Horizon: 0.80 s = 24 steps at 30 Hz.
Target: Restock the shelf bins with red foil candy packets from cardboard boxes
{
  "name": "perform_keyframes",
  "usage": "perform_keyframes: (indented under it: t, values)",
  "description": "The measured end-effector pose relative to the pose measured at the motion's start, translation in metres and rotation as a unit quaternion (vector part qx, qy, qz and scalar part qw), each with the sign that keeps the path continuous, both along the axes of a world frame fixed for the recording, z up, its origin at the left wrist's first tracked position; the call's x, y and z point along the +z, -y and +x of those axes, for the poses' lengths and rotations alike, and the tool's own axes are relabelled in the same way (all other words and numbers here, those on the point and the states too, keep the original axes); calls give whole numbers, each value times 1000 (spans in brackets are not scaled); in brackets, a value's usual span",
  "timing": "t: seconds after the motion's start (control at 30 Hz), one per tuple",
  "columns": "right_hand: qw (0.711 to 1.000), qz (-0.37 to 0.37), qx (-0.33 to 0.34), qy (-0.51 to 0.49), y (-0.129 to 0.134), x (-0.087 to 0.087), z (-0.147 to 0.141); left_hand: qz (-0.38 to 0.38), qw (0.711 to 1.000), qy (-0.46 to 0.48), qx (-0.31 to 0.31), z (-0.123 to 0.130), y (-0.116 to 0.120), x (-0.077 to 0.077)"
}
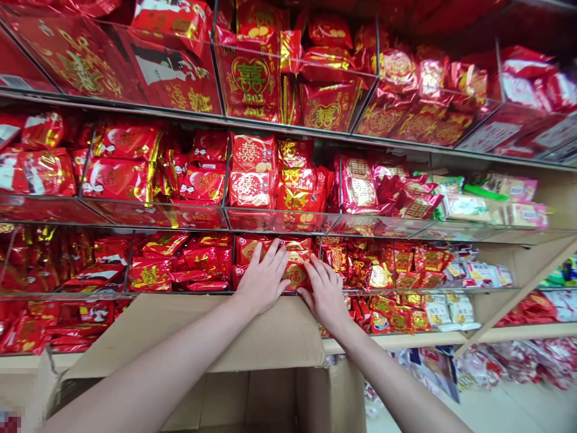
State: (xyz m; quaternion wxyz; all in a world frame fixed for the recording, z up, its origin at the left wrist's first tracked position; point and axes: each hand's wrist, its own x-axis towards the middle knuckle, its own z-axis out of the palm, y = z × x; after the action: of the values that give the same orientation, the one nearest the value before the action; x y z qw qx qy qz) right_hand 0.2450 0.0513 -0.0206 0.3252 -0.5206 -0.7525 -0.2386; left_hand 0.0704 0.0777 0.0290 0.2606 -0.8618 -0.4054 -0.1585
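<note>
Both of my hands reach into a clear-walled compartment on a lower shelf, over red packets (295, 273) with gold print. My left hand (264, 276) lies palm down on the packets, its fingers spread. At the right side of the same packets is my right hand (325, 294), fingers bent, with the fingertips touching their edge. Below my wrists stands a cardboard box (270, 340), one flap raised against the shelf front. My forearms pass over the box.
Clear dividers (225, 219) split the shelves of red and gold packets. Pale packets (478, 204) fill the right end. A slanted wooden shelf side (518, 294) stands at right, with bagged goods (518, 364) on the floor below.
</note>
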Motion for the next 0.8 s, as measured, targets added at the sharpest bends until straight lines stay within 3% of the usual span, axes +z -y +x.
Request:
perform_keyframes:
  t: [0.27,0.5,0.8]
  values:
    - [999,-24,-31,5,-3,9,1,26,1000,11,-9,-22,-2,2]
    - [1000,3,-20,19,-13,0,3,36,999,24,12,-37,-16,-2]
    - [999,-8,-24,30,0,9,-4,25,1000,-5,-6,-47,-4,3]
